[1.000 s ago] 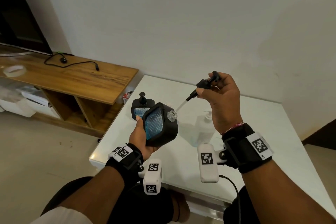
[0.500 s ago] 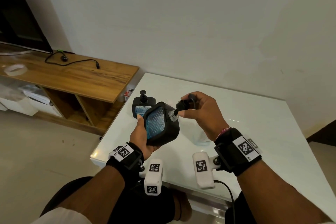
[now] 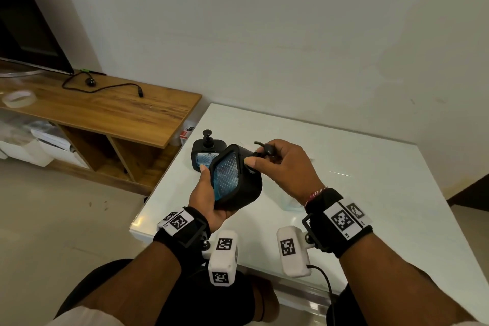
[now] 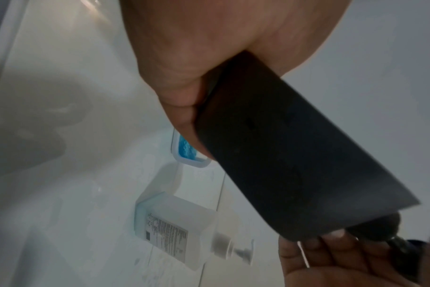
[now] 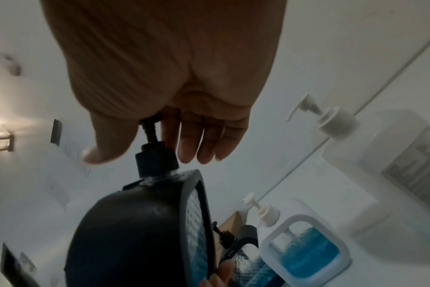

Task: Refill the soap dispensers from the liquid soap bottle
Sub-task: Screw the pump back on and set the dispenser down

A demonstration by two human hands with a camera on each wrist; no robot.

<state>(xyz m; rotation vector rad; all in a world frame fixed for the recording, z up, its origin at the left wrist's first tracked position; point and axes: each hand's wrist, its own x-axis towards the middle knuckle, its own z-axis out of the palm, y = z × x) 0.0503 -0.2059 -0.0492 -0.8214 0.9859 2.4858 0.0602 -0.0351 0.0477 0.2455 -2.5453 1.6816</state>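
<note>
We refit the pump [image 3: 265, 151] with our right hand [image 3: 287, 167] on the black dispenser [image 3: 238, 180] gripped in our left hand [image 3: 206, 193], apparently filled; other dispensers' refill state unclear.

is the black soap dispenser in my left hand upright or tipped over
Tipped. The left hand holds the black dispenser slanted above the table, neck toward the right hand, whose fingers are at the pump head on it.

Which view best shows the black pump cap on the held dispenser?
The right wrist view: the black pump cap sits on the neck of the black dispenser, under the right hand. The head view hides it behind fingers; the left wrist view catches only a dark edge.
</note>
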